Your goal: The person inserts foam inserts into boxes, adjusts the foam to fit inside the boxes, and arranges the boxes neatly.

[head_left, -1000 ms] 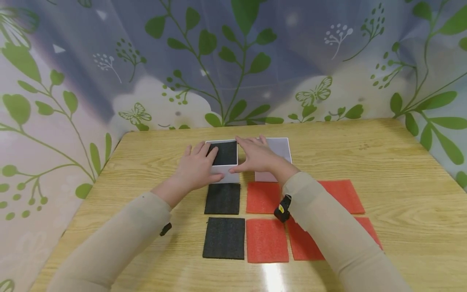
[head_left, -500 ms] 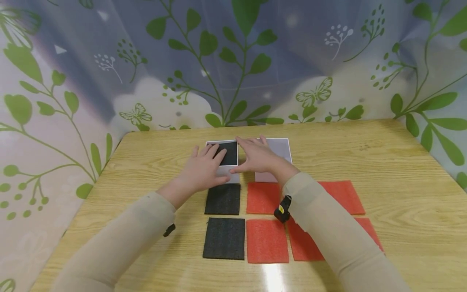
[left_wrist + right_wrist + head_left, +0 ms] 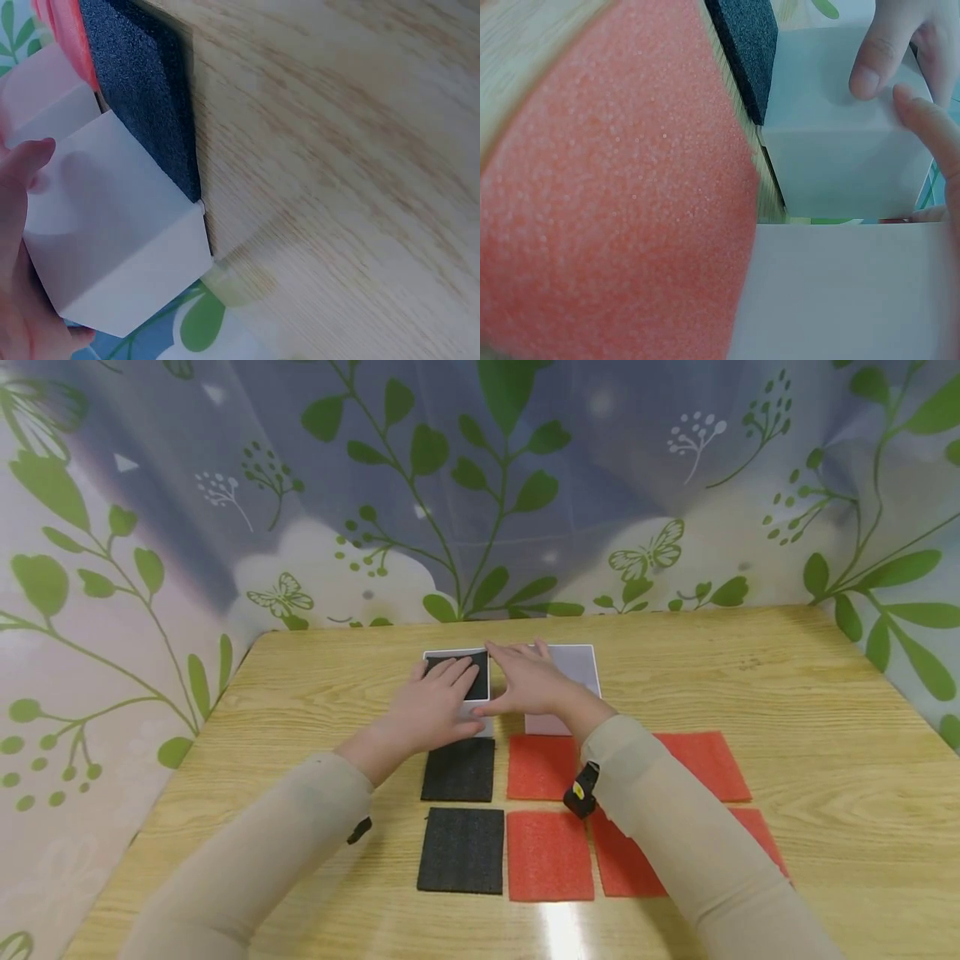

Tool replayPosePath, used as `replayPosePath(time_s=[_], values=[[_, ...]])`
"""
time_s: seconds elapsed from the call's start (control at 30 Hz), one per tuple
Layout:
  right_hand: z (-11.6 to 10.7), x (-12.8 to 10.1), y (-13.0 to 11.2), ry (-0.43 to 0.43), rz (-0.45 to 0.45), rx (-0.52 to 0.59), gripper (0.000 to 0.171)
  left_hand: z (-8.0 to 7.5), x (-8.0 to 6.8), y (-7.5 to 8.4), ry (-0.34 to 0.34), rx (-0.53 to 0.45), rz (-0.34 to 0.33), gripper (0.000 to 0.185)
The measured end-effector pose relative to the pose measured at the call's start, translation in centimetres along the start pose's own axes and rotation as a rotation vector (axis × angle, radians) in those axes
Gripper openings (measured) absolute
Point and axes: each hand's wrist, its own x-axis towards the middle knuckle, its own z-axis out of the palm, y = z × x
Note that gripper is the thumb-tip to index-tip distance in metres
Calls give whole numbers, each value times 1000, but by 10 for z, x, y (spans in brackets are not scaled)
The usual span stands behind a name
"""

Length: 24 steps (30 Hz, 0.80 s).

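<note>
A black foam square (image 3: 476,691) lies in the left white box (image 3: 478,723), near the table's back. My left hand (image 3: 438,706) rests its fairly straight fingers on this foam, partly covering it. Its thumb (image 3: 30,157) is in front of the box's front face; I cannot tell whether it touches. My right hand (image 3: 528,681) holds the same box at its right side, thumb at the front and forefinger at the back corner. In the right wrist view, the right thumb (image 3: 922,120) touches the front face close to the left thumb (image 3: 870,71).
A second white box (image 3: 573,662) stands just right, partly behind my right hand. Two black foam squares (image 3: 461,850) lie in a column before the left box. Several red foam squares (image 3: 550,856) lie to their right, some under my right forearm. A patterned curtain (image 3: 510,510) hangs behind the table (image 3: 750,677).
My left hand has slid to the right across the black foam inside the box. The right hand and the boxes have stayed in place.
</note>
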Motion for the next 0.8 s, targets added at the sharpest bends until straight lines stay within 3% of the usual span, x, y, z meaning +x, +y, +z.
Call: replayPosePath(time_s=[0.47,0.8], values=[[1,-1,0,-1,4,3,105,4,8,1,27,-35,43,81],[0,0,0,2,4,7,105,6,11,2,27,-50,36,81]])
